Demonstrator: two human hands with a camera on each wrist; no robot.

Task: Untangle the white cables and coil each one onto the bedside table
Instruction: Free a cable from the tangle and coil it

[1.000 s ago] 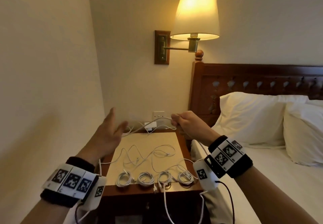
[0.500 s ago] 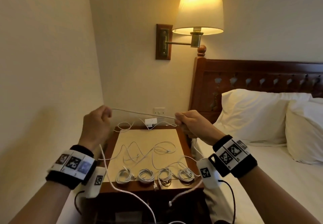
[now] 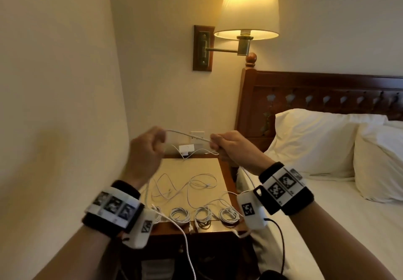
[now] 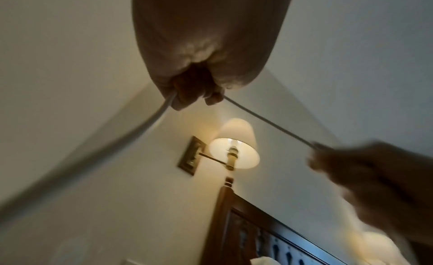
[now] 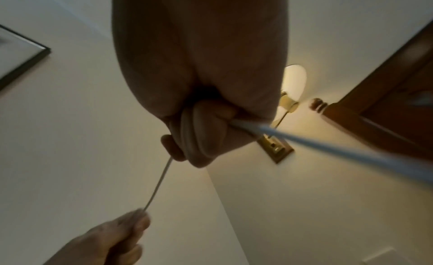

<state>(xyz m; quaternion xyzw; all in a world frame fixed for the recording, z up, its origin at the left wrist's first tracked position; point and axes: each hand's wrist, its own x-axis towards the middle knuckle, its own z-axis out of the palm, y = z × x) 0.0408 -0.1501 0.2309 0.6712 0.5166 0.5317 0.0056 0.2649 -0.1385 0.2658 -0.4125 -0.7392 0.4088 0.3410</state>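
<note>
A white cable point(image 3: 187, 135) stretches taut in the air between my two hands above the bedside table point(image 3: 196, 168). My left hand point(image 3: 150, 146) pinches its left end, and the rest trails down past the table's front edge point(image 3: 185, 238). My right hand point(image 3: 226, 146) grips the other part in a fist. In the left wrist view the left hand point(image 4: 194, 97) holds the cable point(image 4: 264, 119). In the right wrist view the right hand point(image 5: 199, 135) has the cable point(image 5: 159, 182) wound round its fingers. Loose tangled cables point(image 3: 192, 186) lie mid-table. Several coiled cables point(image 3: 204, 214) sit along the front.
A white charger block point(image 3: 186, 148) lies at the table's back by a wall socket point(image 3: 197, 134). A lit wall lamp point(image 3: 246, 13) hangs above. The bed with pillows point(image 3: 316, 140) and wooden headboard point(image 3: 316, 92) stands right; a wall closes the left.
My left hand, open a second ago, closed on the cable and lifted it taut. Since then it has moved right, closer to the right hand, shortening the span between them.
</note>
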